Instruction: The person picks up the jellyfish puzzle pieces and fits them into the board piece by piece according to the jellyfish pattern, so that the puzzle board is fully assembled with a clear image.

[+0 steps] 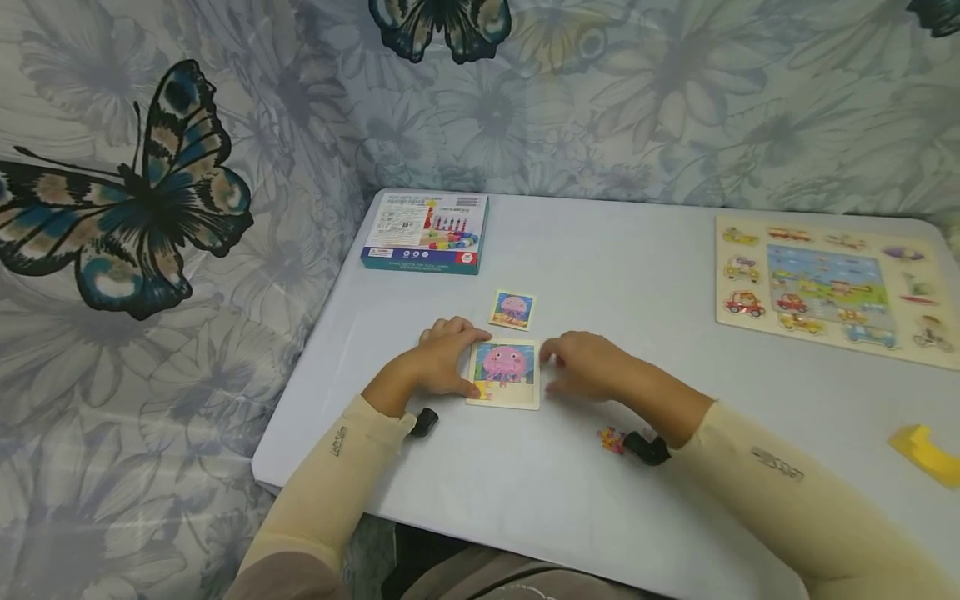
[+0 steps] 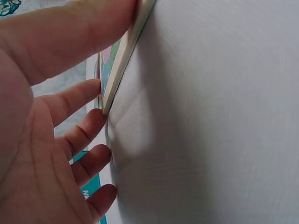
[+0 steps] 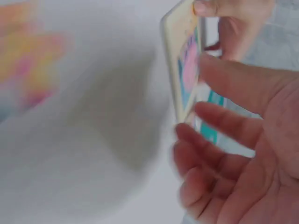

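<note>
A small wooden puzzle board (image 1: 504,372) with a pink octopus-like picture lies flat on the table; its lower right part is bare pale wood. My left hand (image 1: 444,360) holds the board along its left side, thumb on the lower left corner and index finger at the upper one. Close to the right edge hovers my right hand (image 1: 583,365), fingers loosely bent and nothing between them. In the right wrist view that hand (image 3: 238,149) is blurred, its fingertips right at the board's edge (image 3: 172,70). Just beyond the board lies a smaller square picture tile (image 1: 513,310).
Small yellow and pink pieces (image 1: 611,439) lie near the right wrist. A boxed set (image 1: 425,232) sits at the back left of the white table (image 1: 600,275). A larger vehicle puzzle board (image 1: 832,287) is at the back right, and a yellow curved piece (image 1: 927,455) at the right.
</note>
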